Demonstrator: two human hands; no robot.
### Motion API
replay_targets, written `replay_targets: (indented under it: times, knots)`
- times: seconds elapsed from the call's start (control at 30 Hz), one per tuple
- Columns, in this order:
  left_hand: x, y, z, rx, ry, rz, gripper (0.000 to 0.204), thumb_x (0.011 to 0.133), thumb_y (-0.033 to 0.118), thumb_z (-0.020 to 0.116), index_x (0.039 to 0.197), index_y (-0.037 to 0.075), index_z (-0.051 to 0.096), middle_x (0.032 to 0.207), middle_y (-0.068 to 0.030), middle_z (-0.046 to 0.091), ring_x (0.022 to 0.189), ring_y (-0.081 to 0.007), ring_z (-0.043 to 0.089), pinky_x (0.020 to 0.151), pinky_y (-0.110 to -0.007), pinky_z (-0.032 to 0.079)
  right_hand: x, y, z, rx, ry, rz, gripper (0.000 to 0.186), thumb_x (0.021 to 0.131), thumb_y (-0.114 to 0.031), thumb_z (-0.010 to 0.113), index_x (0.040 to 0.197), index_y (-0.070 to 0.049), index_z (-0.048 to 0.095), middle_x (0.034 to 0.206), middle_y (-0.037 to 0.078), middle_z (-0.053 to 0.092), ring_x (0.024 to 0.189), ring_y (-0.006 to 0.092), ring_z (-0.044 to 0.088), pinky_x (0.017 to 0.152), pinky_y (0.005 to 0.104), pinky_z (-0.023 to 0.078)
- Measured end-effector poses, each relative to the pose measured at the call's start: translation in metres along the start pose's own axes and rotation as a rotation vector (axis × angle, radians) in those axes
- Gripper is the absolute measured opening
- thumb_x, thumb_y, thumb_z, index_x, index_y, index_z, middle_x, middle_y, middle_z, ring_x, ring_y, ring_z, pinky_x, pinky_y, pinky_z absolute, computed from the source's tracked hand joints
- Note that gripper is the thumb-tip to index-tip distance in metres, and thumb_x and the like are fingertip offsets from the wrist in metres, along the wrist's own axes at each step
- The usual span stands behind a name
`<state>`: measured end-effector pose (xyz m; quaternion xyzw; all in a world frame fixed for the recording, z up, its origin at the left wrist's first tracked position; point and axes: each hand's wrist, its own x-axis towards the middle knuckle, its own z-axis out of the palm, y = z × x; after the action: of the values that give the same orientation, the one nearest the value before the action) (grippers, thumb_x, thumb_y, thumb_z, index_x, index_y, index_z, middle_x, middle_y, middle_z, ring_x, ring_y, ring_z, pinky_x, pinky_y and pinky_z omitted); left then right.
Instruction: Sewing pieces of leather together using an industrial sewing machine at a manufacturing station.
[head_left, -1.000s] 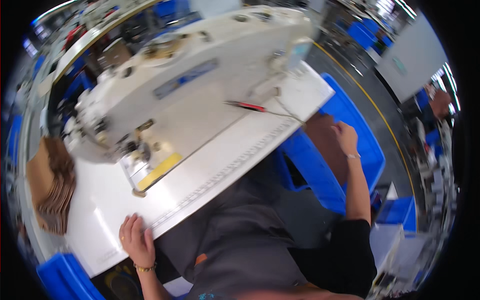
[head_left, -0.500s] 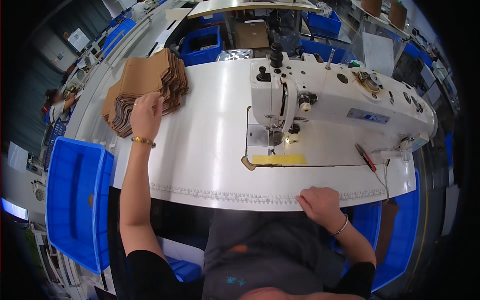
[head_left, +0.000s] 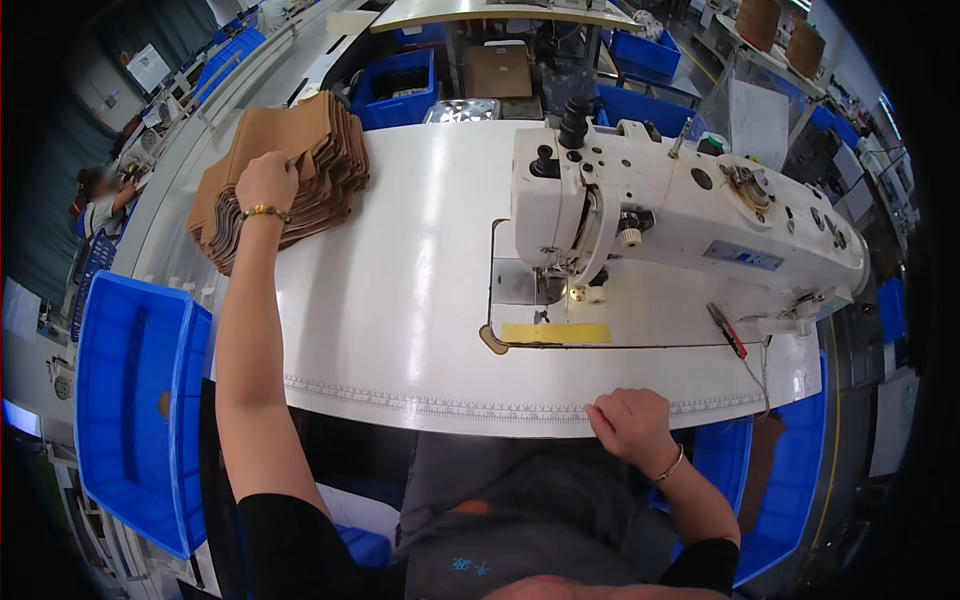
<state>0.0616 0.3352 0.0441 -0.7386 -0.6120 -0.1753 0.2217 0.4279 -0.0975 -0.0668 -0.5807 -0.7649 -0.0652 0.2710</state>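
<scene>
A thick stack of brown cut fabric pieces (head_left: 285, 130), wavy along its edges, lies at the far left of the white sewing table (head_left: 400, 300). My left hand (head_left: 268, 183) reaches onto it, its fingers closed at the edge of an upper piece. Part of the stack is hidden under that hand. By the table's front edge, over the printed ruler strip (head_left: 480, 408), my right hand (head_left: 632, 424) rests curled with nothing visible in it. To the right stands a white sewing machine (head_left: 680, 200), its needle area apart from both hands.
Red-handled snips (head_left: 728, 332) lie right of the machine bed, near a thin cord. Yellow tape (head_left: 556, 333) marks the bed's front. A blue bin (head_left: 135, 400) stands at the left, another blue bin (head_left: 790, 490) at the lower right. Further left a person (head_left: 105, 205) sits.
My left hand has moved slightly further over the stack, its fingers now at an upper piece's edge. My right hand stays curled by the table's edge. The whole view has shifted a little.
</scene>
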Motion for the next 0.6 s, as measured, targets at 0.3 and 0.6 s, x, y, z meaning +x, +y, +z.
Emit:
replay_targets:
  times: [0.3,0.6]
  knots:
    - [-0.076,0.028,-0.076,-0.318,0.429,0.321,0.011,0.097,0.016,0.068,0.097,0.005,0.072,0.106,-0.0097,0.076,0.102,-0.0291,0.072,0.08,-0.04,0.057,-0.001,0.001,0.0,-0.017,0.011,0.001,0.021,0.082,-0.017,0.08,0.081,-0.012,0.06,0.067,0.002,0.053,0.054,0.0209,0.056,0.05,0.0347,0.044]
    - [-0.26,0.108,-0.071,-0.493,-0.156,0.754,0.013,0.09,0.012,0.069,0.089,0.005,0.059,0.122,-0.0141,0.073,0.111,-0.0316,0.073,0.083,-0.04,0.061,0.066,-0.015,0.012,-0.054,0.076,-0.375,0.019,0.082,-0.012,0.07,0.099,-0.003,0.067,0.092,0.008,0.065,0.087,0.0192,0.066,0.071,0.0302,0.055]
